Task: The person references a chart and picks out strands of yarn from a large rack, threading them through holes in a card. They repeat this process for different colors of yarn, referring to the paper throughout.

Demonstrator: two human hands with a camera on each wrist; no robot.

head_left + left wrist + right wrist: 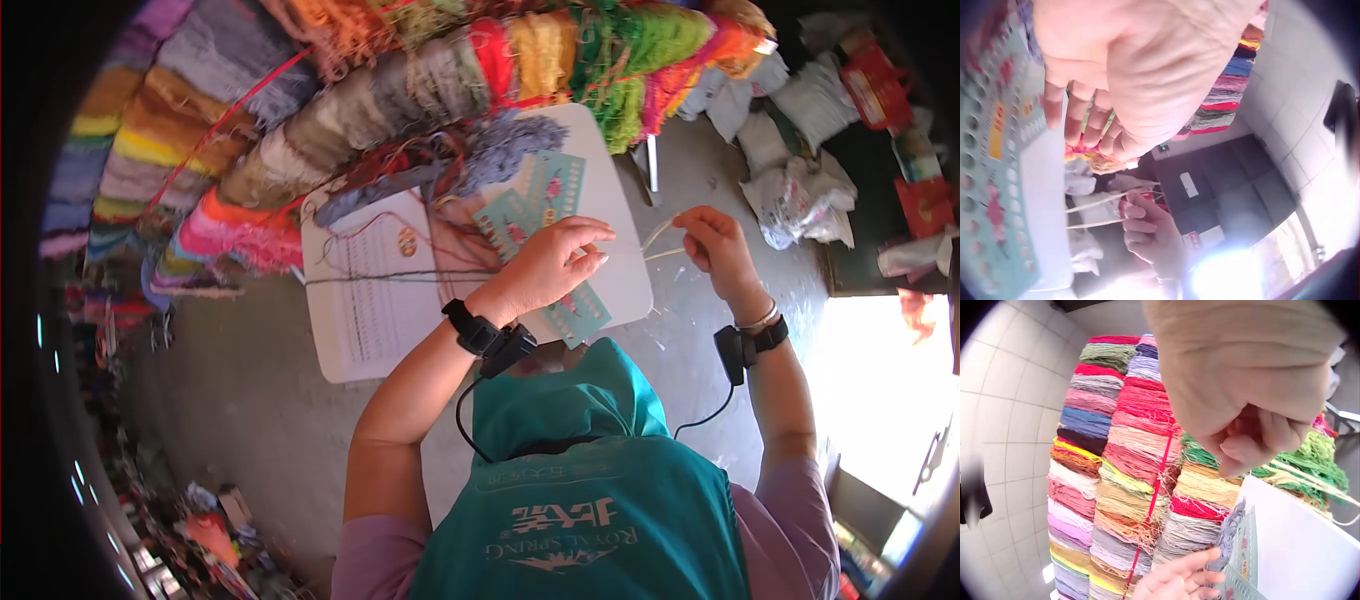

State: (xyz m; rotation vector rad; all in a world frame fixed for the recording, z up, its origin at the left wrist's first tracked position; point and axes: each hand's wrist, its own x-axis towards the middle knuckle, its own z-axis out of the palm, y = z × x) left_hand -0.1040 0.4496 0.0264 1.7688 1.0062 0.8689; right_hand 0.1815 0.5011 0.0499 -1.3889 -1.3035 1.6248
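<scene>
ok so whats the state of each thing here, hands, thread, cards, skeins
right hand: curled, pinching the pale threads
pale threads: two strands, stretched between the hands
left hand: fingers fairly straight, over the board, at the threads' other end
teal cards: lying flat on the board
white board: flat, loose threads across it
yarn skeins: bundled in rows, many colours
</scene>
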